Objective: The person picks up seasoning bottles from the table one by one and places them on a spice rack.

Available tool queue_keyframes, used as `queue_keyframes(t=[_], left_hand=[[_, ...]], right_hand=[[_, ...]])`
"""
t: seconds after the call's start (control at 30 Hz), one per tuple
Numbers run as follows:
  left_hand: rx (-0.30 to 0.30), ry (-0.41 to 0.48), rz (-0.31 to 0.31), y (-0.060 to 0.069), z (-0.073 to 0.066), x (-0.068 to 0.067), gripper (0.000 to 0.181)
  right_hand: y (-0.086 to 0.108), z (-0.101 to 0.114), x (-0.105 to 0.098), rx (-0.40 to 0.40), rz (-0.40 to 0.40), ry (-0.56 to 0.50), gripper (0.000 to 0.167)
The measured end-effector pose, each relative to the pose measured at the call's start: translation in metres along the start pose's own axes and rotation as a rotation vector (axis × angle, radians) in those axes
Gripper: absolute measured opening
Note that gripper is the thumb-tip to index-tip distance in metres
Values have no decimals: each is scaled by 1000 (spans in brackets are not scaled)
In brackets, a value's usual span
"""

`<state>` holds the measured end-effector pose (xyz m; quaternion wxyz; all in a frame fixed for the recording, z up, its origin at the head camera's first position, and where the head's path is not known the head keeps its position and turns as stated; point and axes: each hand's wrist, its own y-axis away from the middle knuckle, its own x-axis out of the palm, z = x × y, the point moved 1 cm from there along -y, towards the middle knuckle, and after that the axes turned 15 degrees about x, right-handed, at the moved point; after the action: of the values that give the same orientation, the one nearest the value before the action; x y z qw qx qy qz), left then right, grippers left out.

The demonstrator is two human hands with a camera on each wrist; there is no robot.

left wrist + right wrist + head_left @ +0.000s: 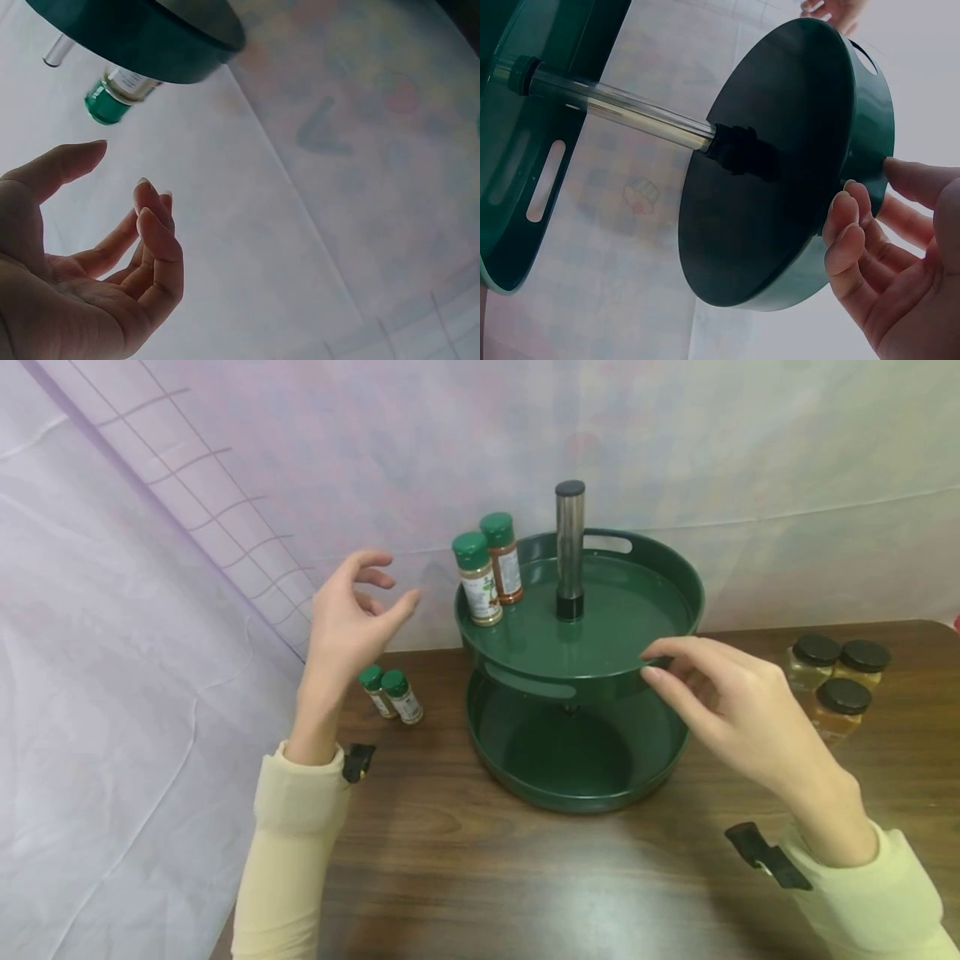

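A dark green two-tier round tray stands on the table, with a metal post through its middle. At the right front of the upper tier, my right hand pinches the rim between thumb and curled fingers. Off to the left, my left hand hovers in the air with loosely bent fingers and holds nothing. Two green-capped spice bottles, one pale and one reddish, stand on the upper tier's left side. The lower tier shows no bottles in its visible part.
Two smaller green-capped bottles stand on the wooden table behind the left wrist. Three black-lidded jars are grouped at the right, beyond the right hand. A pale cloth hangs behind, with a wire grid at left.
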<state>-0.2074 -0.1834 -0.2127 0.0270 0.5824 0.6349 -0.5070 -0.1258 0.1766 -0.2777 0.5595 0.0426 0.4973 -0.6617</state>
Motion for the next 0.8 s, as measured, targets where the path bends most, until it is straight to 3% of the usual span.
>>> queue_keyframes(t=[0.43,0.8], left_hand=[[-131,-7,21,26,40,-8,47],[-203,-45,21,47,82,-5,45]], right_hand=[[0,0,0,6,-2,8,29],[0,-1,0,10,1,11,29]])
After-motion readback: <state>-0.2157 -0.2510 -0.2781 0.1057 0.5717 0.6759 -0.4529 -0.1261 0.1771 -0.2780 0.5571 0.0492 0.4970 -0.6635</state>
